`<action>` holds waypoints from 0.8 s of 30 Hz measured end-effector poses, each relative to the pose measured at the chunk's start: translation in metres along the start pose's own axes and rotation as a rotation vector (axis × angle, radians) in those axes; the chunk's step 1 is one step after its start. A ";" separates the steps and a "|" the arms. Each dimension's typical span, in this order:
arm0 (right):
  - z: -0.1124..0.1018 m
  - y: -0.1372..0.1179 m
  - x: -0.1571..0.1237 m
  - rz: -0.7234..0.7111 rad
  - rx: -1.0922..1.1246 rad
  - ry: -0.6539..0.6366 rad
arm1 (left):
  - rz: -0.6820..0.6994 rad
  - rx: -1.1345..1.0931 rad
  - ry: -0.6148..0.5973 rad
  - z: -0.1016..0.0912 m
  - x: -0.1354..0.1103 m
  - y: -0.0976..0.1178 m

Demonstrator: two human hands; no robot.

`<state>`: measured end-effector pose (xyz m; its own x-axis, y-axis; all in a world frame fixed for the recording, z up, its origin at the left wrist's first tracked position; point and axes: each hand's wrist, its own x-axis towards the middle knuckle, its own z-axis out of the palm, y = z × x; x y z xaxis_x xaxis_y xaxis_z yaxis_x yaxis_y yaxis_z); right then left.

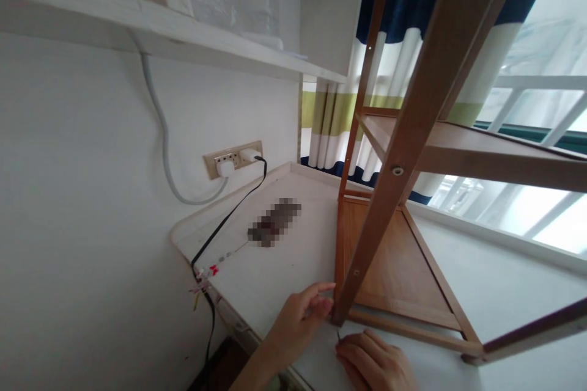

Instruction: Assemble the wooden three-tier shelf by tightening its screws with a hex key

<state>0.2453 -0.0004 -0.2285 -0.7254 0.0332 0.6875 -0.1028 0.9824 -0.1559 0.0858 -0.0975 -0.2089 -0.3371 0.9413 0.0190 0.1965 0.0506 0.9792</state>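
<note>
White counter (275, 269) below a wall shelf (183, 43) carries a wooden rack (398, 256). Its front leg (367, 238) rises steeply, leaning right. The left hand (298, 317) is nearer, its fingers loosely curled, tips touching the leg's foot from the left. The right hand (373, 363) lies just below that foot, fingers pinching a thin item (338, 336), unidentifiable.

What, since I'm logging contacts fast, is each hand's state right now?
Left hand: half curled, fingertips on the foot of the rack leg, not wrapped round it.
Right hand: closed, pinching a small thin piece; what it is cannot be told.
</note>
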 end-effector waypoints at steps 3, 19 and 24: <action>0.004 -0.004 0.007 -0.039 0.006 0.017 | 0.018 -0.010 0.011 -0.001 0.001 0.000; 0.000 -0.004 0.001 0.108 0.000 0.065 | 0.034 0.091 0.001 -0.007 0.000 0.000; 0.000 -0.005 0.002 0.166 -0.009 0.081 | 0.036 0.120 -0.004 -0.007 0.000 0.005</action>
<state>0.2442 -0.0057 -0.2259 -0.6749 0.2095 0.7075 0.0206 0.9638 -0.2657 0.0802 -0.1000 -0.2029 -0.3241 0.9445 0.0531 0.3176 0.0558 0.9466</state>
